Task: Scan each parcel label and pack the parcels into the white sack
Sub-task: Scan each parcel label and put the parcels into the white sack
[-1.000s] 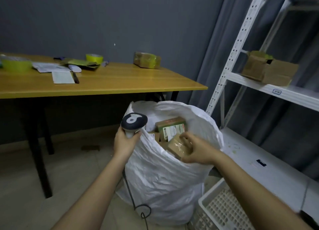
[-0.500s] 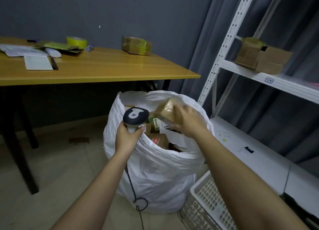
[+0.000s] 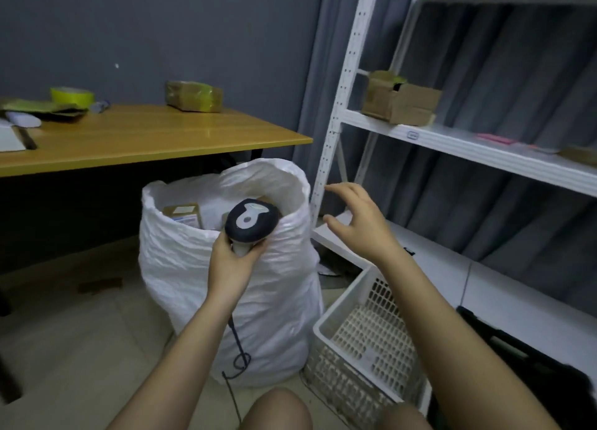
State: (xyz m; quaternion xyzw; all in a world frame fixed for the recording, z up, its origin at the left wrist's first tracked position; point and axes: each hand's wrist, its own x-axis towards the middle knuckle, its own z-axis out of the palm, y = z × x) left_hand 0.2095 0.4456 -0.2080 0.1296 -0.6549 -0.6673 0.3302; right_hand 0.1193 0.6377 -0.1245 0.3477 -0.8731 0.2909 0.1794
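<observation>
The white sack [image 3: 193, 268] stands open on the floor in front of me, with brown parcels [image 3: 182, 215] showing inside its mouth. My left hand [image 3: 231, 261] grips the handle of a black barcode scanner [image 3: 252, 220], held over the sack's near rim; its cable hangs down the sack's front. My right hand [image 3: 358, 223] hovers to the right of the sack, fingers spread and holding nothing. A taped parcel [image 3: 193, 96] lies on the wooden table. Cardboard boxes [image 3: 400, 102] sit on the white shelf.
A white slatted crate [image 3: 361, 342] stands on the floor right of the sack. The wooden table [image 3: 145, 139] carries a yellow tape roll [image 3: 71, 95] and papers. A white metal shelving unit [image 3: 336, 113] rises at the right before grey curtains.
My right hand has let go of the brown parcel into the sack and drawn out to the right, now holding nothing. My view has turned right. The left hand still holds the scanner.
</observation>
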